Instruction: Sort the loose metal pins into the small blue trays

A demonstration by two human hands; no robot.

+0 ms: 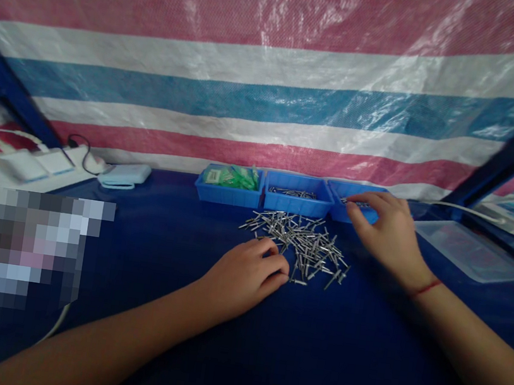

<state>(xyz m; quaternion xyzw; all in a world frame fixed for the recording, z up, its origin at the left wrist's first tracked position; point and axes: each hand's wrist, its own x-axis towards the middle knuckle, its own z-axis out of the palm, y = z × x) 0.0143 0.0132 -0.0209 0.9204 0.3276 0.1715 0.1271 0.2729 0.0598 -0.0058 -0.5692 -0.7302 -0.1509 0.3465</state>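
A loose pile of silver blind rivets point(300, 240) lies on the dark blue tabletop. At the pile's near left edge rests my left hand point(248, 274), its fingers curled and the thumb close to the index finger. Whatever its fingertips hold, if anything, is hidden. My right hand point(388, 233) hovers over the right blue bin point(347, 213), with thumb and index fingertips nearly together in a pinch. I cannot make out what is between them. Some rivets show inside that bin. The middle blue bin point(296, 206) holds more of these metal pieces.
Green plastic packets point(237, 177) fill the left blue bin point(228, 197). A light blue case point(124, 175) lies near power strips point(41, 165) at the back left. To the right is a clear plastic sheet or lid point(473, 251). A striped tarp point(269, 105) hangs behind.
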